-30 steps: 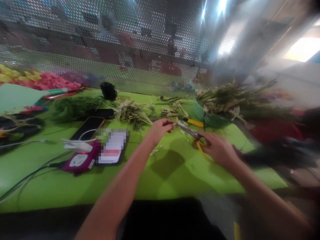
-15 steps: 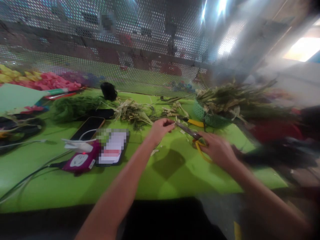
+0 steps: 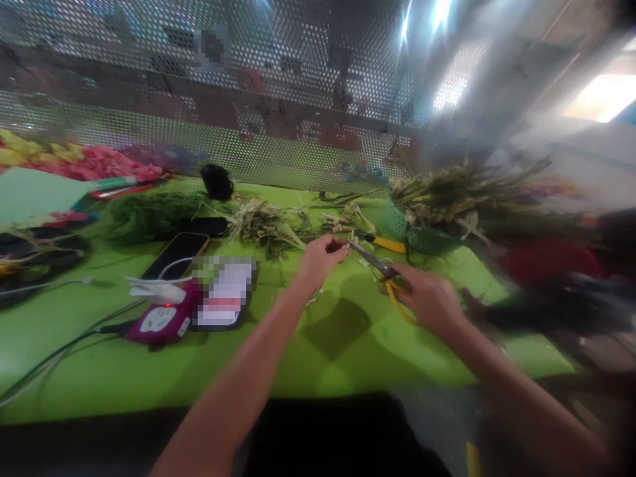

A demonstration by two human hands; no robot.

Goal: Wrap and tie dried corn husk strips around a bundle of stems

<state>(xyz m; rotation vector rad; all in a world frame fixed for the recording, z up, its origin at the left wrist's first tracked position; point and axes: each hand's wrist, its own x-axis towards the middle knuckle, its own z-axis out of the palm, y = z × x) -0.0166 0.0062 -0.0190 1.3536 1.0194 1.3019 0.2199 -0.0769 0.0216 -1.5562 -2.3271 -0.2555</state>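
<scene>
Both forearms (image 3: 263, 344) are bare — the clothing (image 3: 338, 437) below is black.

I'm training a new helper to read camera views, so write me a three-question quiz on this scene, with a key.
1. Which hand holds the scissors?
2. True or false: in the picture, the phone with the lit screen lies left of the green basket.
3. What colour is the power block: (a) yellow, (b) magenta, (c) black?

Key: 1. The right hand. 2. True. 3. b.

Yellow-handled scissors (image 3: 379, 265), lime-green table (image 3: 149, 377)
</scene>
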